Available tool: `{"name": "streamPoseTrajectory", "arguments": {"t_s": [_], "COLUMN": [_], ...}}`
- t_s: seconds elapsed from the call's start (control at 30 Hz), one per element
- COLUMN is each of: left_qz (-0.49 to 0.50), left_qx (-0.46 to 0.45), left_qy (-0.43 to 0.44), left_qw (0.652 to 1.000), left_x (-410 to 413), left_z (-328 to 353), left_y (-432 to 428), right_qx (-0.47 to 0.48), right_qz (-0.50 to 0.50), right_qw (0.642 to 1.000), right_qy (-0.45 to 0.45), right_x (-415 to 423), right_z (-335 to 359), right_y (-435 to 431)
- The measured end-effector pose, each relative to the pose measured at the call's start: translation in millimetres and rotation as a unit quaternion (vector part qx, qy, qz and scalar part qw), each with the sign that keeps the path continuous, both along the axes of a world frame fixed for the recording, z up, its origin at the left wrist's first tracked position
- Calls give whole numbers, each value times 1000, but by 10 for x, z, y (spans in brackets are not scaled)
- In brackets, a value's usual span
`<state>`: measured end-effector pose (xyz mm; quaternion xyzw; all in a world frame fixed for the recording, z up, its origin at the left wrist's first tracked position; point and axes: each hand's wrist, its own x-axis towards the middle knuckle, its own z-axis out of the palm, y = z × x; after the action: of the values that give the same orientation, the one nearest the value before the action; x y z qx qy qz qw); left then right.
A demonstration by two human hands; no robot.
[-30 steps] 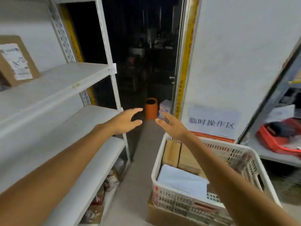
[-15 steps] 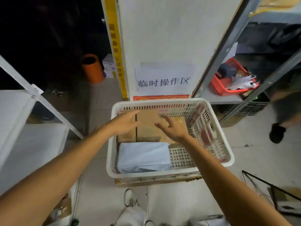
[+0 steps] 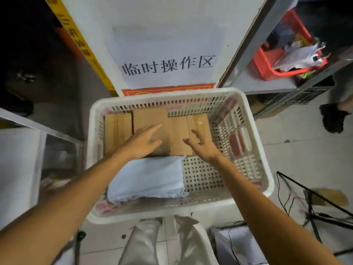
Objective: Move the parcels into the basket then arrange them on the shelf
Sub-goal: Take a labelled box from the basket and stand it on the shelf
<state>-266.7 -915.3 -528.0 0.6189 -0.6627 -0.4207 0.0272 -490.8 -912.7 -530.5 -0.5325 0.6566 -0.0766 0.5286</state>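
A white slatted basket (image 3: 254,150) stands on the floor below me. Inside, several brown cardboard parcels (image 3: 150,117) lie along the far wall, and a pale blue bagged parcel (image 3: 147,178) lies at the near left. My left hand (image 3: 142,141) reaches into the basket with straight fingers over the middle cardboard parcel. My right hand (image 3: 200,144) hovers with spread, relaxed fingers over the right cardboard parcel (image 3: 198,121). Neither hand holds anything.
A white shelf (image 3: 17,169) stands at the left edge. A wall with a paper sign (image 3: 168,60) rises behind the basket. A red tray (image 3: 267,64) of clutter sits on a rack at the right. Another person's foot (image 3: 332,117) and black stand legs (image 3: 315,203) are at the right.
My view has tipped from the shelf down onto the basket. Both hands have moved down and forward into the basket, over the cardboard parcels.
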Motion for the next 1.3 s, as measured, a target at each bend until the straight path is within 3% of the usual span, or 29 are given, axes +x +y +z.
{"name": "streamPoseTrajectory", "arguments": {"t_s": [0.3, 0.43, 0.77, 0.9, 1.07, 1.2, 1.3], "left_qz": [70, 82, 86, 109, 64, 135, 156], "left_qx": [34, 28, -18, 11, -1, -58, -26], "left_qy": [-94, -67, -112, -67, -39, -40, 2], "left_qw": [993, 994, 990, 992, 997, 988, 987], "left_x": [400, 405, 318, 208, -44, -74, 6], "left_z": [-583, -778, -1059, -1035, -1006, -1128, -1284], "left_y": [21, 46, 111, 38, -26, -114, -128], "right_qx": [68, 64, 84, 88, 45, 71, 88], "right_qz": [22, 12, -64, -128, -158, -153, -163], "right_qw": [992, 991, 983, 973, 979, 979, 968], "right_qy": [-104, -115, -153, -172, -118, -118, -170], "right_x": [486, 634, 787, 826, 593, 391, 353], "right_z": [-620, -823, -1098, -1128, -1206, -1277, -1347], "right_y": [-366, -425, -435, -406, -352, -389, -387]}}
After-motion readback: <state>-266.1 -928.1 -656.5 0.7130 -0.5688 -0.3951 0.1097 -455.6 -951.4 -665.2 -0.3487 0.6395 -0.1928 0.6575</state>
